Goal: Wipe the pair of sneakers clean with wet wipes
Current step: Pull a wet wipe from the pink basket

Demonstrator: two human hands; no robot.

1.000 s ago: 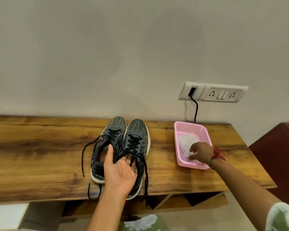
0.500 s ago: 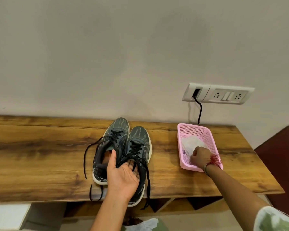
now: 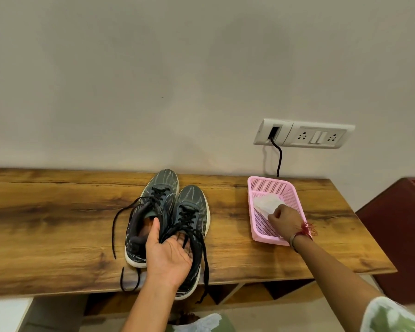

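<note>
A plain pale wall [image 3: 153,80] is filling the upper half of the view. A white socket panel [image 3: 304,133] is sitting on it, with a black cord [image 3: 279,161] hanging down behind a long wooden bench [image 3: 46,224].

The sneakers [image 3: 193,202] are lying side by side near the middle of the bench, toes pointing to the back edge and heels at the front edge. The heel of the right-hand one is hanging slightly over that edge. Their black laces [image 3: 116,226] are trailing loose over the wood and over the front edge.

The left hand [image 3: 170,255] is gripping the pair from the heel end, palm up. Its thumb is lying in the opening of one shoe and its fingers are curling into the opening of the other.

Toward the right end of the bench a pink basket [image 3: 267,185] is standing, well apart from the shoes. The right hand [image 3: 285,221] is reaching into it, and its curled fingers are pinching the white wet wipe [image 3: 266,204], which is lying inside the basket.

By the look of it, the task is only beginning. The wipe is not yet touching either shoe, and no part of the uppers or pale soles is showing as wiped. Lifting the wipe out, bringing it over and cleaning both sneakers are all left to do. How dirty they are is too fine to tell.
</note>
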